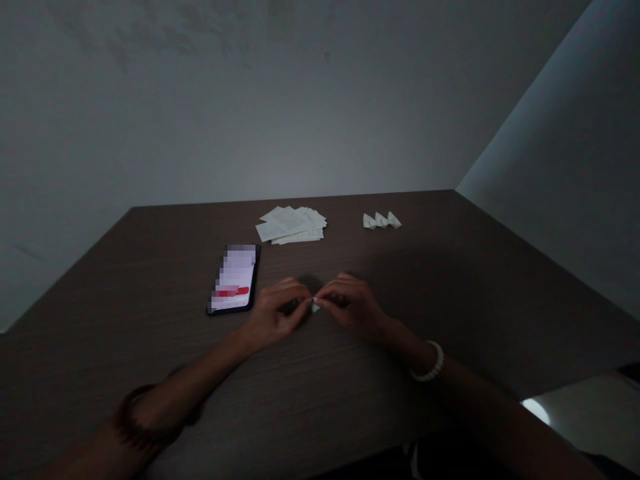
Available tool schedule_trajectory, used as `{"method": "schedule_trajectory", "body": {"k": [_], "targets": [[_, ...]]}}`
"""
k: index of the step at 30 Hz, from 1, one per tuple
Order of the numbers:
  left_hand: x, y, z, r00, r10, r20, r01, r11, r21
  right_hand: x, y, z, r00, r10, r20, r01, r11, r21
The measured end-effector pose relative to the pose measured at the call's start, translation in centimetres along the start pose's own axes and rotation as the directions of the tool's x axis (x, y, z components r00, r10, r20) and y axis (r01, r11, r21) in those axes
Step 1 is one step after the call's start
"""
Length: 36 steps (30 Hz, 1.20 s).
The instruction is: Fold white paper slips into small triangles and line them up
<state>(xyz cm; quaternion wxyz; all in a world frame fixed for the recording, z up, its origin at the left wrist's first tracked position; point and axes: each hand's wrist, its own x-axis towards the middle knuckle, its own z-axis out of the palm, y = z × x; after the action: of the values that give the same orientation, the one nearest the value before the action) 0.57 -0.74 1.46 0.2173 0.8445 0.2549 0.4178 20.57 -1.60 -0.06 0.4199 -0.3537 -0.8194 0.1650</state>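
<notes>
Okay, grip: left hand (283, 307) and right hand (355, 303) both pinching small white piece (315, 307), thumbs and fingertips nearly meeting over it.
Piece: between both hands, middle of table (175, 230), mostly covered; too small to tell folds, or whether touching wood.
Pinch work: probably thin paper, so keep pressure light; best to steady with left, press or turn edges with right, line up before creasing, avoid pulling apart (tear risk).
Wrists: dark bracelet (127, 427) on left, pale beaded bracelet (437, 363) on right, both well apart from piece.
Phone (234, 277): flat, lit, just left of left hand.
Slips (295, 223): loose overlapping pile, far side, left of middle.
Folded shapes (381, 221): three pointed white ones in a row, far right, well apart from slips.
</notes>
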Motion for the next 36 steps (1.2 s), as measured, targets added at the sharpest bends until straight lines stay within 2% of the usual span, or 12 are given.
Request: {"method": "schedule_trajectory", "body": {"k": [5, 8, 11, 15, 20, 27, 32, 36], "targets": [[0.1, 0.1, 0.0, 0.999, -0.037, -0.013, 0.036, 0.999, -0.013, 0.2, -0.4, -0.3, 0.999, 0.049, 0.002, -0.049, 0.999, -0.003], [0.2, -0.1, 0.0, 0.998, -0.064, 0.020, 0.064, 0.998, 0.010, 0.3, -0.7, -0.3, 0.995, 0.090, -0.050, -0.091, 0.996, -0.021], [0.2, -0.3, 0.1, 0.990, -0.120, 0.077, 0.119, 0.993, 0.016, 0.3, -0.8, -0.3, 0.982, 0.149, -0.112, -0.147, 0.989, 0.025], [0.3, -0.3, 0.1, 0.978, -0.180, 0.108, 0.181, 0.984, 0.006, 0.3, -0.7, -0.2, 0.968, 0.217, -0.125, -0.204, 0.973, 0.110], [0.4, -0.2, 0.1, 0.976, -0.171, 0.133, 0.175, 0.984, -0.024, 0.3, -0.6, -0.1, 0.952, 0.287, -0.106, -0.262, 0.944, 0.198], [0.4, -0.3, 0.1, 0.980, -0.150, 0.132, 0.156, 0.987, -0.030, 0.1, -0.4, -0.1, 0.951, 0.303, -0.066, -0.272, 0.918, 0.289], [0.2, -0.4, 0.2, 0.962, -0.179, 0.206, 0.183, 0.983, -0.005, 0.2, 0.0, -0.7, 0.962, 0.268, -0.054, -0.251, 0.944, 0.215], [-0.1, -0.9, 0.3, 0.967, -0.214, 0.139, 0.215, 0.977, 0.009, 0.2, 0.6, -0.9, 0.945, 0.327, -0.020, -0.324, 0.941, 0.095]]}}
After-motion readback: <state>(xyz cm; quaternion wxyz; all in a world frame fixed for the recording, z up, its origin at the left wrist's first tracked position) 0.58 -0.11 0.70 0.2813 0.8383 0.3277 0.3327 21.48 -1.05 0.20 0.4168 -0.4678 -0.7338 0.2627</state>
